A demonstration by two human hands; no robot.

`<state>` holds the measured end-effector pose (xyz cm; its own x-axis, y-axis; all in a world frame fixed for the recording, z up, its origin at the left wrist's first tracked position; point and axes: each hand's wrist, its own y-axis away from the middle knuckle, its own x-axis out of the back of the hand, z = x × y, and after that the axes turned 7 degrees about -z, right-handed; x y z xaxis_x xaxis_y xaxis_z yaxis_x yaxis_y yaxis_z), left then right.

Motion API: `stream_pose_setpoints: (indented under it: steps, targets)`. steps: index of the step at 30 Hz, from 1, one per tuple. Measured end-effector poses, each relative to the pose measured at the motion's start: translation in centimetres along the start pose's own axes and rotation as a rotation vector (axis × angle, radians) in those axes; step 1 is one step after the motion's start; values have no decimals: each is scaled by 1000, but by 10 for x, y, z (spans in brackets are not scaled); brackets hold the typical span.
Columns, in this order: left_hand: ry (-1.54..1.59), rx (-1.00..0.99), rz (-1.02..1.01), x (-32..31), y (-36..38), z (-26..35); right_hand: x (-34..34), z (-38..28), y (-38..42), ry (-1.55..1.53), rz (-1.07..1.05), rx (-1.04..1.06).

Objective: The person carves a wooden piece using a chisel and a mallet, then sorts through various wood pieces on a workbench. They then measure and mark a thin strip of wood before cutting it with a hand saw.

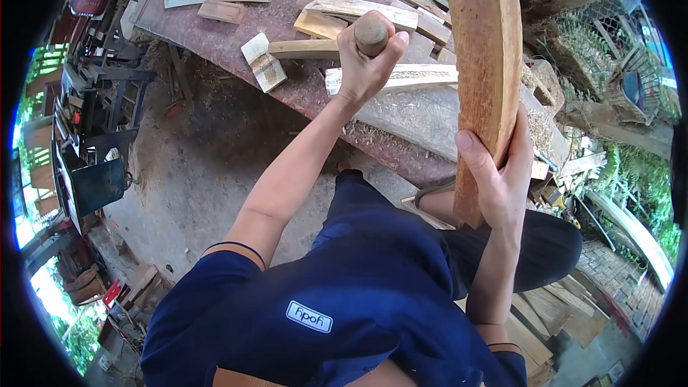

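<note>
My left hand (365,64) is closed in a fist around a round wooden handle (371,31). Its blunt end points up at me, and the tool's lower part is hidden beneath the fist. On the other side, my right hand (502,175) grips a long, slightly curved piece of wood (481,57) near its lower end, thumb on the near face and fingers behind. This piece stands nearly upright and runs out of view at the top. Past my left hand, several cut wood pieces (358,11) lie on the worn reddish bench (208,36).
A pale notched block (264,63) sits at the bench's near edge. Wood shavings (405,111) are scattered over the bench top. My bent knee (552,251) is at the right, above stacked boards (566,308). A dark green box-like object (100,188) stands at the left.
</note>
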<state>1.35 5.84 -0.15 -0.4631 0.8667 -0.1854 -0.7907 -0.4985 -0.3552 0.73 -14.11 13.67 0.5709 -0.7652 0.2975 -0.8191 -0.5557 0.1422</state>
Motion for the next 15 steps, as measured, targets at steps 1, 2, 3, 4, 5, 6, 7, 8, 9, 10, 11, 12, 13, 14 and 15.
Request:
stream_pose_setpoints:
  steps: [1,2,3,4,5,6,7,8,9,10,11,12,13,14,15]
  targets:
    - [-2,-1,4,0,-1,-1,-1,1,-1,-3,2,-2]
    - [13,18,10,-1,-2,-1,-2,2,-1,-5,5,-2]
    - [31,36,15,-1,-3,-2,-2,4,-1,-3,3,-1]
    - [32,34,16,-1,-3,-3,-2,8,0,41,-4,-16]
    - [32,45,4,-1,-1,-6,-1,10,0,84,-10,-34]
    - [32,58,-9,-2,0,-6,-1,10,1,85,-8,-36]
    - [33,61,-10,-3,1,-6,-1,10,2,121,-7,-45]
    - [18,52,-20,-4,1,-5,-1,11,2,157,-4,-54]
    - [1,44,-29,-5,2,-4,-1,11,2,155,-4,-57]
    - [0,45,-30,-7,3,-4,-1,10,2,136,-6,-51]
    - [-39,21,-35,-8,4,-4,-1,9,1,116,-8,-45]
    - [-78,-3,-40,-10,5,-4,-2,4,1,114,-8,-45]
    - [-205,-96,-36,-10,6,-3,-2,-5,2,66,7,-17]
    - [-208,-97,-37,-13,10,-1,-3,-10,2,19,21,11]
    - [-167,-55,-15,-19,16,3,-3,-9,1,72,47,164]
